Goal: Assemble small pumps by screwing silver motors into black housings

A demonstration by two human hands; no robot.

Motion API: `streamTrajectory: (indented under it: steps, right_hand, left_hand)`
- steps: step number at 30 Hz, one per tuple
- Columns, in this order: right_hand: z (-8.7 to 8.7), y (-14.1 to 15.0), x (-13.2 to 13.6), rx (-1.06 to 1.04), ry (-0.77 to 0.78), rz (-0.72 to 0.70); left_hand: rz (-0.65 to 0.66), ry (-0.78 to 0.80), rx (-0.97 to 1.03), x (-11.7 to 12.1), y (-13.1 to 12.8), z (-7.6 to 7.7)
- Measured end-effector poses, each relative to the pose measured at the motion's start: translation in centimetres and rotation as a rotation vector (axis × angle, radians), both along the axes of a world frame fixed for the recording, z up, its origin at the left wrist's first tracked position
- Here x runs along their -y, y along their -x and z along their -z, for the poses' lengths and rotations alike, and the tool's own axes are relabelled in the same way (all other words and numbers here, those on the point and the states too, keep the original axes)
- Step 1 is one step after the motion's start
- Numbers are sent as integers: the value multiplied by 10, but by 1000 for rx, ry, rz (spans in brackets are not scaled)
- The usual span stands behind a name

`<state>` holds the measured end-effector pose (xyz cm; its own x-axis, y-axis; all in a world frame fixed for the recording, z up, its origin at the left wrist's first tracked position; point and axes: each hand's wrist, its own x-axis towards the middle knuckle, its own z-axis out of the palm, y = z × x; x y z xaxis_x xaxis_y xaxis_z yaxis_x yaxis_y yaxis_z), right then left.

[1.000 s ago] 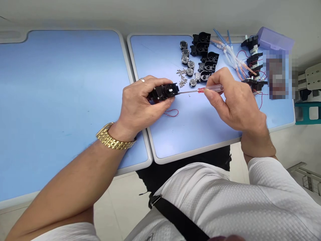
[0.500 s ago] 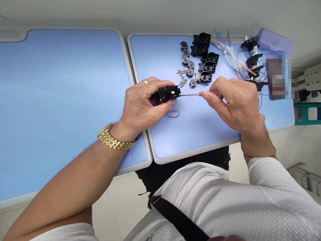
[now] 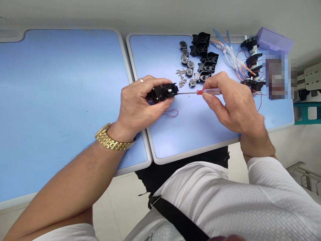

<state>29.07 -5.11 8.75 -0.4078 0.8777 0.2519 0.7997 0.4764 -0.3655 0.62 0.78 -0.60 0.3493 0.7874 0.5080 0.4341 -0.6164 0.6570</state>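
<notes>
My left hand (image 3: 140,105) is closed around a black motor housing (image 3: 160,93) with a white shaft on top. A loop of red and black wire (image 3: 172,113) comes out beneath it onto the table. In my right hand (image 3: 233,103) is a screwdriver (image 3: 209,91) with a clear and red handle, pinched between thumb and fingers. Its thin shank runs level to the left, and its tip meets the right end of the housing. Beyond my hands lie loose screws (image 3: 181,79), several round black rollers (image 3: 185,60) and several black open casings (image 3: 208,67).
Blue and orange tubes with white fittings (image 3: 232,57) lie at the back right. Beside them stand black motor units (image 3: 252,62) with red wires, a purple case (image 3: 274,41) and a blurred-out object (image 3: 277,77). A seam (image 3: 137,100) divides the two blue tabletops.
The housing and my left hand have shifted slightly left. My right fingers have slid back on the screwdriver, showing more of its handle; its tip stays at the housing.
</notes>
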Motion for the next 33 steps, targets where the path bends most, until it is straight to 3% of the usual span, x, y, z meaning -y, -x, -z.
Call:
streamTrajectory:
  steps: [9,18,29,33]
  right_hand:
    - [4,-1,0,103,-95,58]
    - [8,-4,-4,19,-364,7]
    - [7,-5,-1,59,-283,93]
    - [3,-5,-4,-61,-167,64]
  left_hand:
    - [13,129,-33,6,0,-12]
    - [23,185,-49,5,1,-8]
    - [37,194,-27,6,-1,-10]
    - [35,195,-21,5,-1,-8]
